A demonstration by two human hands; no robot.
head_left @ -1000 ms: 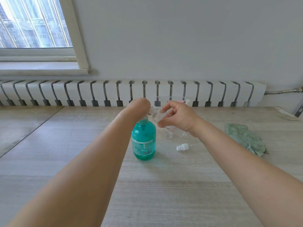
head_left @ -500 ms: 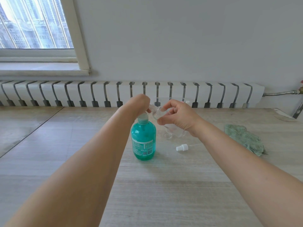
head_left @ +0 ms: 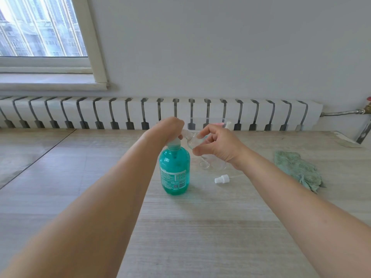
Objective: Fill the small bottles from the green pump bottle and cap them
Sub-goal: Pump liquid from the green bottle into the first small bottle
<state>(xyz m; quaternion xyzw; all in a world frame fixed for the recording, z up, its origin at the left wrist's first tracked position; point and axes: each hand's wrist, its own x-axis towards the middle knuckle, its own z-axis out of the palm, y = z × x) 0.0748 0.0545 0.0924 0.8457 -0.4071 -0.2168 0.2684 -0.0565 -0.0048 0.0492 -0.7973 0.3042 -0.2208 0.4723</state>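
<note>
The green pump bottle [head_left: 174, 173] stands upright on the wooden table [head_left: 180, 227]. My left hand [head_left: 170, 128] rests on top of its pump head and hides the nozzle. My right hand [head_left: 217, 146] pinches a small clear bottle [head_left: 191, 141] between thumb and fingers, tilted, with its mouth right at the pump spout. A white spray cap [head_left: 220, 179] with a thin tube lies on the table to the right of the green bottle. Another clear bottle [head_left: 210, 165] lies on its side behind my right wrist.
A green cloth [head_left: 297, 169] lies crumpled on the table at the right. A clear container [head_left: 208, 125] stands behind my hands near the white radiator [head_left: 80, 113]. A pipe [head_left: 343, 112] runs off the radiator at the far right.
My left hand has stayed on the pump head. My right hand's fingers have spread slightly around the small bottle, which remains at the spout.
</note>
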